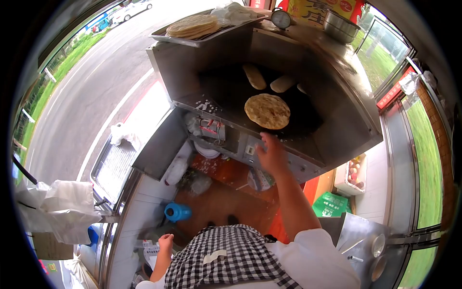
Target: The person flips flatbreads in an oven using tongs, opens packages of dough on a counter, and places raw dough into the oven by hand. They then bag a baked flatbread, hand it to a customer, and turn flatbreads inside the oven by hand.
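Note:
A round browned flatbread [267,111] lies on the dark griddle [221,79]. Just below it, at the griddle's front edge, is my right hand [272,153], its fingers apart and holding nothing. Two pale oblong dough pieces [254,77] [283,84] lie behind the flatbread, with part of another to their right. My left hand [166,242] hangs low by the checked apron [226,255], its fingers curled together; whatever it may hold is too small to make out.
A tray [197,42] with stacked flatbreads [193,26] stands at the back left. A metal bowl [340,27] sits at the back right. Below are a blue container [177,212], a white box [351,179] and a wire rack [113,168].

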`<state>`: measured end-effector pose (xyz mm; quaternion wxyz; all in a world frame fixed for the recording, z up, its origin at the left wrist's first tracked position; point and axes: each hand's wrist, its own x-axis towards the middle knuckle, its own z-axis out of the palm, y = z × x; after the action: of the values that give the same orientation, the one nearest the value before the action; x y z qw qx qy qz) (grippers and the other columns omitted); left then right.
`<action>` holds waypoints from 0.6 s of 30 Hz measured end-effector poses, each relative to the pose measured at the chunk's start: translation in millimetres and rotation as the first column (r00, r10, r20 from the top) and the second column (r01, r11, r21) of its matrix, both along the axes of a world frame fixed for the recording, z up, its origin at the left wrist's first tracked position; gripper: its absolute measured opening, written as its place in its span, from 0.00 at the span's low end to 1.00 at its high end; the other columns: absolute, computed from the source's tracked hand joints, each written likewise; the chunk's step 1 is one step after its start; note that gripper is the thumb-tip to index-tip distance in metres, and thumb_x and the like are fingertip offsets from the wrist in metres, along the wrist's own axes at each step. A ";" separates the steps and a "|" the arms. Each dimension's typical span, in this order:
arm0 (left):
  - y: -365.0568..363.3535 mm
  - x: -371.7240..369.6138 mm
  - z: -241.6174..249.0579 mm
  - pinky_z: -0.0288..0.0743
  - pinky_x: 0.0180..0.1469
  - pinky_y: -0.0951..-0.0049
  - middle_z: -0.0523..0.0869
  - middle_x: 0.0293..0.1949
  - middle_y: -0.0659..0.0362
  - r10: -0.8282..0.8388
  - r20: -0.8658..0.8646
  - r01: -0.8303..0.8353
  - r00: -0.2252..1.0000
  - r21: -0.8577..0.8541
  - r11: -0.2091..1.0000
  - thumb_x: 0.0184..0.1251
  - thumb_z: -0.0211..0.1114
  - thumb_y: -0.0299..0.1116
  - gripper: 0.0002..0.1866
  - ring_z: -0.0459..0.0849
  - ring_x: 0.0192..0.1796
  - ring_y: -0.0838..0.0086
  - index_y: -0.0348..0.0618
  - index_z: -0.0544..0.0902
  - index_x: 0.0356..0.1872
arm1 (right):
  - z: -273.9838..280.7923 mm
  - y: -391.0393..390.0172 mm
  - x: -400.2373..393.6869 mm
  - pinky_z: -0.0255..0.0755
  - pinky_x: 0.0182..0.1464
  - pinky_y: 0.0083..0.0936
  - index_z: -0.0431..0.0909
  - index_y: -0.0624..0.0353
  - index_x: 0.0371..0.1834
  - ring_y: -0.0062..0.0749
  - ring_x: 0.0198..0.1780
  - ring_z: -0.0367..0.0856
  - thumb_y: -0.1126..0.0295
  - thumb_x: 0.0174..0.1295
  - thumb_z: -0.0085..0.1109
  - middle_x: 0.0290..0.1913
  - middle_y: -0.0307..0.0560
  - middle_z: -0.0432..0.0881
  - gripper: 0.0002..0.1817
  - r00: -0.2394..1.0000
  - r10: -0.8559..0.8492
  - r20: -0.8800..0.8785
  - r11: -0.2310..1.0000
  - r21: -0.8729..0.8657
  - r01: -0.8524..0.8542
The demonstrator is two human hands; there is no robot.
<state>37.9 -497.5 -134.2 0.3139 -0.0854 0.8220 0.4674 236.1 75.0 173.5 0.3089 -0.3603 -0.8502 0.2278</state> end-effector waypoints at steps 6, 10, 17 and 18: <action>-21.0 24.4 9.8 0.77 0.41 0.70 0.88 0.34 0.56 0.017 0.033 -0.013 0.999 -0.139 0.990 0.57 0.74 0.34 0.16 0.84 0.36 0.73 0.32 0.88 0.42 | -2.9 73.1 -41.2 0.73 0.56 0.47 0.76 0.59 0.59 0.52 0.56 0.79 0.56 0.56 0.70 0.53 0.53 0.81 0.29 0.942 -0.162 0.294 0.945 0.321 0.062; -24.9 48.0 32.2 0.76 0.41 0.70 0.88 0.32 0.57 0.068 0.027 -0.061 0.997 -0.201 0.978 0.57 0.73 0.33 0.15 0.83 0.35 0.73 0.32 0.88 0.40 | -4.0 89.7 -47.2 0.73 0.56 0.48 0.80 0.57 0.51 0.50 0.57 0.79 0.55 0.55 0.72 0.54 0.52 0.81 0.25 0.854 -0.188 0.484 0.953 0.299 0.040; -16.7 80.5 39.3 0.75 0.39 0.69 0.86 0.31 0.59 0.169 0.080 -0.150 0.982 -0.205 0.967 0.58 0.72 0.33 0.14 0.81 0.34 0.73 0.33 0.87 0.40 | -10.6 97.3 -27.7 0.75 0.49 0.46 0.83 0.57 0.37 0.46 0.48 0.83 0.63 0.54 0.69 0.43 0.49 0.83 0.12 0.899 -0.096 0.427 0.950 0.309 -0.045; -15.1 80.7 32.5 0.75 0.38 0.69 0.86 0.31 0.60 0.165 0.054 -0.151 0.985 -0.195 0.969 0.58 0.72 0.33 0.14 0.81 0.34 0.74 0.33 0.87 0.40 | -0.5 97.6 -22.3 0.76 0.47 0.45 0.83 0.57 0.35 0.45 0.45 0.84 0.65 0.54 0.68 0.40 0.49 0.83 0.10 0.921 -0.058 0.386 0.954 0.293 -0.063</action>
<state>118.6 -512.6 -101.7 0.2947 -0.1967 0.8420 0.4068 213.8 172.6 173.0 0.1841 -0.3461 -0.9197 0.0204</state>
